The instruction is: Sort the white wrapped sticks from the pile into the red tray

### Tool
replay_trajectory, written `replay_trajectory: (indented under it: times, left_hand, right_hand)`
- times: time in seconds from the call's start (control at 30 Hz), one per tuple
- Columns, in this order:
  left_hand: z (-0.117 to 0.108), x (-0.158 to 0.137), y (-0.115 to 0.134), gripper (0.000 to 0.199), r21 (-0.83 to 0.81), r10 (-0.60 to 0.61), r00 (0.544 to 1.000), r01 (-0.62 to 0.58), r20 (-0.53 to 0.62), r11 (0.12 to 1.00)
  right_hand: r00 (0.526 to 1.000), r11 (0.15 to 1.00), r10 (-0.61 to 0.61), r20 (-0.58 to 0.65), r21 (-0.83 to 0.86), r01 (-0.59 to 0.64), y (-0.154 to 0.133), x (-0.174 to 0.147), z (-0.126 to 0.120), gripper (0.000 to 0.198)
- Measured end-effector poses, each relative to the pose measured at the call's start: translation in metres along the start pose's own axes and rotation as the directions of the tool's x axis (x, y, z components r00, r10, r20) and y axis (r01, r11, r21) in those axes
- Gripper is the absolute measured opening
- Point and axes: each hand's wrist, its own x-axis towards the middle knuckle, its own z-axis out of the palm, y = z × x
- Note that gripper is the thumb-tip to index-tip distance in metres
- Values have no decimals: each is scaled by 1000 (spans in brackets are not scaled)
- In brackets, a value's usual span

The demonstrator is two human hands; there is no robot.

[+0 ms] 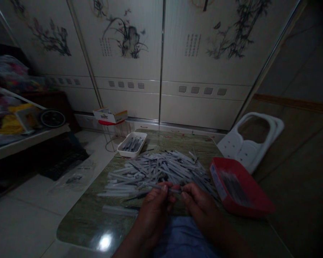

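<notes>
Across the back of a dim room stand tall, pale sliding doors (134,70), painted with dark plants, rocks and columns of writing. In front of them, filling the lower middle of the view, is a low, glossy green-grey bench (80,227) with rounded corners and a bright spot of reflected light near its front edge. At far left, a shelf (29,138) holds a jumble of bags and a yellow item. Spread over the middle of the bench is a large, loose pile of pale sticks (161,166), pen-like, some with dark ends. At right, a white folding chair (246,152) leans at an angle behind a red tub (257,184), which holds more slim pieces, blurred. Blue cloth (183,234) shows at the bottom, between the forearms. Beyond the bench's far left corner, a red-topped stool (107,123) carries a white and yellow box (104,116). A small white tray (134,154) of dark slim pieces sits at the bench's far left, just beyond the pile. At the near side of the pile are the person's left hand (156,202) and right hand (199,200), close together. Between them is a slim stick (174,190), lying almost level; the fingers of each hand pinch it, the right ones at its right end.
</notes>
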Motion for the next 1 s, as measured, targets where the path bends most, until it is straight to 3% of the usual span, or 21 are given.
replay_trajectory:
  times: [0.07, 0.27, 0.43, 0.53, 0.7, 0.83, 1.0]
  left_hand:
    - [-1, 0, 0, 23, 22, 21, 999, -22, 28, 1000]
    - [1, -2, 3, 28, 118, 56, 993, -68, 106, 991]
    - [-2, 1, 2, 42, 234, 36, 999, -27, -34, 972]
    - [-7, 5, 0, 49, 300, 61, 990, -20, -129, 954]
    - [-7, 7, 0, 49, 326, 99, 983, -43, -154, 944]
    - [-4, 4, -1, 46, 317, 102, 988, -61, -115, 946]
    - [-8, 4, 1, 49, 415, 117, 993, -93, -33, 905]
  right_hand:
    - [1000, 999, 10, -1, 31, -10, 1, -1, 1, 27]
    - [969, 933, 230, 90, 261, -246, 8, 2, 7, 39]
    - [993, 987, 117, -19, 111, -114, 2, 1, 3, 34]
    - [999, 999, 37, -22, -1, -37, -1, 0, 1, 33]
    - [999, 999, 46, -15, 10, -46, 2, 0, 2, 34]
    - [987, 969, 159, -2, 190, -156, 9, 1, 2, 35]
    - [930, 767, 361, 63, 547, -335, 10, 2, 4, 32]
